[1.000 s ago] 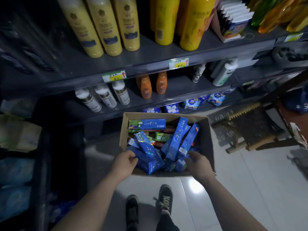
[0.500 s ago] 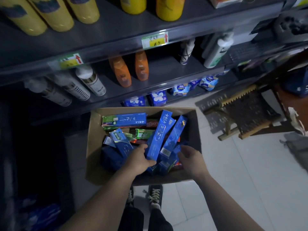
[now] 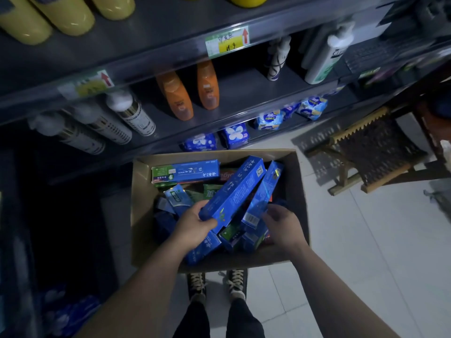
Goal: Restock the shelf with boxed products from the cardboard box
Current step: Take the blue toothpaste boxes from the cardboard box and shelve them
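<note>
The left hand (image 3: 195,225) has now curled its grip round the near end of a blue box (image 3: 234,191) in the cardboard box (image 3: 300,191). The box slants far-right toward the shelf (image 3: 244,93). Whether the right hand (image 3: 280,223), alongside, has a grip, I cannot tell.

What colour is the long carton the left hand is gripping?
The long cardboard carton is blue with white print; head view.

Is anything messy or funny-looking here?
Yes. The product boxes in the cardboard box lie jumbled, crisscross and tilted, not stacked. The left hand grips one long blue box that slants upward.
</note>
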A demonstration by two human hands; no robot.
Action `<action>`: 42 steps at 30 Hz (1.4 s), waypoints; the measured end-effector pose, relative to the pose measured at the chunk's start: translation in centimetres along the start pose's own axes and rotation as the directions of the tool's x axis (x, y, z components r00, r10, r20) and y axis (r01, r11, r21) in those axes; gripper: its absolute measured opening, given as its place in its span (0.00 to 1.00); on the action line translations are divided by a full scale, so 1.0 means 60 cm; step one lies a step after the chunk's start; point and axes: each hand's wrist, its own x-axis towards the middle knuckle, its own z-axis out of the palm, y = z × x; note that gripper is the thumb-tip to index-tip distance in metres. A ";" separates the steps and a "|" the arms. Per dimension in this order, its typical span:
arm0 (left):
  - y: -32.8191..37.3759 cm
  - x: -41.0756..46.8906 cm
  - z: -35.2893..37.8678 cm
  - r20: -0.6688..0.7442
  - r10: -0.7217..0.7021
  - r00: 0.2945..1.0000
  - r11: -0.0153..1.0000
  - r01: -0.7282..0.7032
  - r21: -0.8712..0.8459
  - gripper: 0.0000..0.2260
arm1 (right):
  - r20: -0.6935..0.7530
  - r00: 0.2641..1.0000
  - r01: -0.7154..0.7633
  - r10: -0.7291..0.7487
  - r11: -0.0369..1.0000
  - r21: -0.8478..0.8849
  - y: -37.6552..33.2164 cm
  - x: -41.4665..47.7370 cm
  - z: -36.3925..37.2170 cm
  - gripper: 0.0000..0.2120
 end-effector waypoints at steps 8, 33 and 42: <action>0.004 -0.025 -0.069 -0.032 -0.020 0.999 0.953 0.009 -0.302 0.13 | -0.002 0.989 -0.144 0.145 0.982 0.121 -0.024 0.020 0.051 0.24; -0.015 -0.049 -0.068 -0.003 -0.226 0.974 0.933 0.216 -0.288 0.11 | 0.247 0.963 -0.238 0.105 0.756 0.609 -0.003 -0.085 -0.013 0.39; 0.005 -0.126 -0.111 0.074 -0.227 0.971 0.875 0.237 -0.422 0.15 | 0.358 0.932 -0.228 -0.053 0.683 0.694 -0.048 -0.123 -0.039 0.24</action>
